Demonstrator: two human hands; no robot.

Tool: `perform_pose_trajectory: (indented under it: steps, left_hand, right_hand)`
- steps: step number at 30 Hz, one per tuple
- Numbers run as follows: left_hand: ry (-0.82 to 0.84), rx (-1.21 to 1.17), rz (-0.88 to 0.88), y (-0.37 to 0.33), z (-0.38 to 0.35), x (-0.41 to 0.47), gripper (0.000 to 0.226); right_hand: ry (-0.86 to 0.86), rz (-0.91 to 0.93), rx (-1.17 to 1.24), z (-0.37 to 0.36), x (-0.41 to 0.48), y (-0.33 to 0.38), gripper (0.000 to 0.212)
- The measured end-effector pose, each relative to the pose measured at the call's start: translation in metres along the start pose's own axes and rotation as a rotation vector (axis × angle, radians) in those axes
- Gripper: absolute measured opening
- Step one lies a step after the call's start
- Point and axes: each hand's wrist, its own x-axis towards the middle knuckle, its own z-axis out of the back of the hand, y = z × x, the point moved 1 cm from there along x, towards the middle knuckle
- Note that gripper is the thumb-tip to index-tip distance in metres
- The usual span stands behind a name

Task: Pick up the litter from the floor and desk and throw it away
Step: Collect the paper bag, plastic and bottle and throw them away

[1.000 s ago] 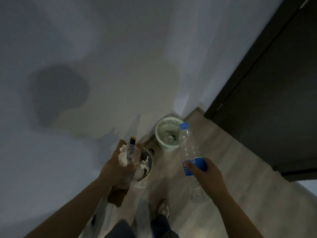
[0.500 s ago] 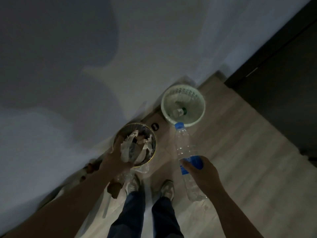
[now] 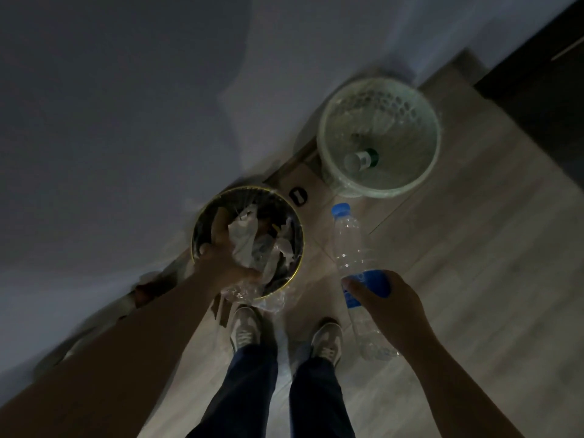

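Right hand (image 3: 388, 303) wraps its grip round a clear, blue-capped plastic bottle (image 3: 347, 241) near the pale perforated basket (image 3: 379, 193). Left hand (image 3: 226, 259) clutches crumpled white paper (image 3: 243, 243) over the round gold-rimmed bin (image 3: 302, 245).

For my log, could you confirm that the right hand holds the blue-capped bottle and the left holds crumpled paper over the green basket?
Not quite: the head view shows the left hand holding the crumpled paper over the dark gold-rimmed bin instead.
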Motion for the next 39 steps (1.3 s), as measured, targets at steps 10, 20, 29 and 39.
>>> perform_pose_trajectory:
  steps: [10, 20, 29, 39]
  left_hand:
    - [0.014, 0.158, -0.029, 0.008, 0.001, 0.035, 0.098]
    - [-0.309, 0.434, -0.111, 0.021, 0.000, 0.024, 0.059]
    - [0.024, 0.433, -0.332, 0.012, -0.010, 0.017, 0.065]
    - [-0.068, 0.503, -0.309, 0.003, 0.004, 0.009, 0.042]
  right_hand:
    - [0.042, -0.023, -0.001, -0.019, 0.013, -0.003, 0.043]
    - [0.025, 0.031, 0.005, -0.020, 0.019, 0.019, 0.040]
    - [0.036, 0.012, 0.001, -0.029, 0.016, 0.012, 0.041]
    - [-0.047, -0.027, -0.055, -0.006, 0.021, 0.021, 0.043]
